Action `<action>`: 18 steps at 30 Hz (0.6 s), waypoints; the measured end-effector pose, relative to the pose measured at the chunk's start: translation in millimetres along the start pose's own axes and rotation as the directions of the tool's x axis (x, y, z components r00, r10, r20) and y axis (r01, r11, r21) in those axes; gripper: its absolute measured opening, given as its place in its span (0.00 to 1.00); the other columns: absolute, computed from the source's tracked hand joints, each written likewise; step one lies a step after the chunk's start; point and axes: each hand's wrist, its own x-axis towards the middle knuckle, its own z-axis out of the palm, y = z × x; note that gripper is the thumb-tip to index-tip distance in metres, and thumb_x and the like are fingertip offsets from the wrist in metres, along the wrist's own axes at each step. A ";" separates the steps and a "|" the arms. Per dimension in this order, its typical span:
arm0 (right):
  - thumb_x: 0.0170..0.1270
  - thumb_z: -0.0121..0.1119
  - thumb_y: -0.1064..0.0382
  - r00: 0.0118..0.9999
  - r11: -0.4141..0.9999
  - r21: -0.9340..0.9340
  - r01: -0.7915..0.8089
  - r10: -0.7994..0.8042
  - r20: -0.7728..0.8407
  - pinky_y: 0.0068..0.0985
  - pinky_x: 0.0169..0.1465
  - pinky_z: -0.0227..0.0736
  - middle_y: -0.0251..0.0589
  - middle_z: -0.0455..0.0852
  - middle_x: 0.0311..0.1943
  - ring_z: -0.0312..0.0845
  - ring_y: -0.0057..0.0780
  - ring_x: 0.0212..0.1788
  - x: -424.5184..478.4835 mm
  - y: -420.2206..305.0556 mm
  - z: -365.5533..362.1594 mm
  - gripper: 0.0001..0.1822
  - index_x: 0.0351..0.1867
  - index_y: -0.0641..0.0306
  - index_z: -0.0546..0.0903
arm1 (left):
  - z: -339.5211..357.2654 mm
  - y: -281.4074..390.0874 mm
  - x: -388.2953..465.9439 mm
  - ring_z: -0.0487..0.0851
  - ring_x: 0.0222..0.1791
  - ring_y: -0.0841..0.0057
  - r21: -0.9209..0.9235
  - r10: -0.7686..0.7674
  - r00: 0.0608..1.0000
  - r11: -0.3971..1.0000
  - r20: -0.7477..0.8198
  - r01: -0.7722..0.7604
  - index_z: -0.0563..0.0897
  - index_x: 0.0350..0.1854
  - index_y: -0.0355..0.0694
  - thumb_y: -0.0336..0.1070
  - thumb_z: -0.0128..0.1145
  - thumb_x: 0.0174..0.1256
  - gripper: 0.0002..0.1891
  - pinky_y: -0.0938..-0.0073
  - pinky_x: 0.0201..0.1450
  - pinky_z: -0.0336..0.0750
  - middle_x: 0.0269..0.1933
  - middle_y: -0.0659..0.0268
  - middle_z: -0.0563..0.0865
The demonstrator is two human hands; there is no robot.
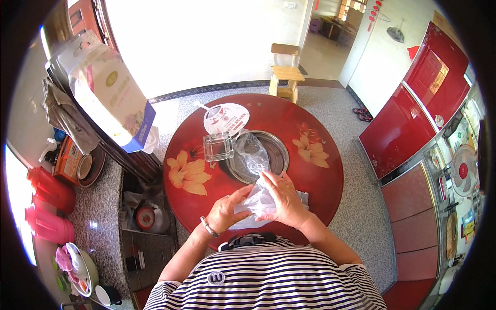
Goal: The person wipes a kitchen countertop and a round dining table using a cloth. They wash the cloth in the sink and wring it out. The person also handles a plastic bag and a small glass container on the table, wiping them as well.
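Observation:
Both hands are over the near part of a round red table (325, 182) printed with yellow flowers. My left hand (228, 209), with a bracelet at the wrist, holds the left side of a crumpled clear plastic bag (260, 199). My right hand (285, 201) grips the same bag from the right, fingers bent over it. Clear film (254, 151) stretches beyond the hands across a round metal insert (279, 149) in the table's middle. Left of the insert lies a clear glass square dish (219, 147), and behind it a white printed hand fan (228, 118). What the bag contains cannot be made out.
A tall printed paper bag (116, 85) stands at the left, above a speckled stone counter (97, 201) with red and pink jugs (52, 228). A wooden chair (286, 73) is behind the table. A red refrigerator (403, 128) and a cabinet (412, 217) stand at the right.

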 end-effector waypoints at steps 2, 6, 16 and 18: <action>0.41 0.78 0.44 0.991 0.977 0.174 -0.121 0.109 0.078 0.41 0.67 0.61 0.52 0.79 0.54 0.75 0.46 0.58 0.2 3.3 0.2 0.57 0.72 0.60 0.60 | -1.9 1.8 0.6 0.84 0.51 0.61 0.004 -0.001 0.994 1.000 0.106 0.000 0.70 0.67 0.39 0.29 0.70 0.52 0.37 0.67 0.52 0.78 0.54 0.54 0.84; 0.54 0.75 0.56 0.937 0.790 0.507 -0.344 0.323 0.133 0.26 0.57 0.69 0.40 0.80 0.47 0.74 0.25 0.52 -13.3 11.3 12.0 0.37 0.62 0.67 0.71 | -1.6 -1.4 -3.4 0.83 0.54 0.64 -0.016 -0.041 0.989 0.999 0.141 0.044 0.68 0.69 0.38 0.39 0.73 0.52 0.40 0.67 0.56 0.76 0.55 0.55 0.83; 0.62 0.68 0.64 0.877 0.455 0.817 -0.355 0.465 0.122 0.19 0.49 0.70 0.30 0.80 0.40 0.73 0.15 0.43 -27.6 37.0 13.1 0.14 0.42 0.63 0.75 | -6.8 -28.0 -19.2 0.83 0.45 0.76 -0.253 -0.287 0.954 0.920 0.091 0.301 0.78 0.55 0.37 0.39 0.71 0.56 0.25 0.74 0.50 0.77 0.46 0.63 0.86; 0.63 0.66 0.65 0.856 0.407 0.839 -0.361 0.502 0.125 0.18 0.47 0.70 0.30 0.80 0.40 0.73 0.14 0.42 -28.4 35.5 11.8 0.11 0.42 0.64 0.76 | -3.9 -35.7 -22.2 0.82 0.42 0.82 -0.497 -0.363 0.925 0.786 0.113 0.369 0.81 0.47 0.37 0.34 0.68 0.60 0.15 0.79 0.47 0.76 0.42 0.68 0.86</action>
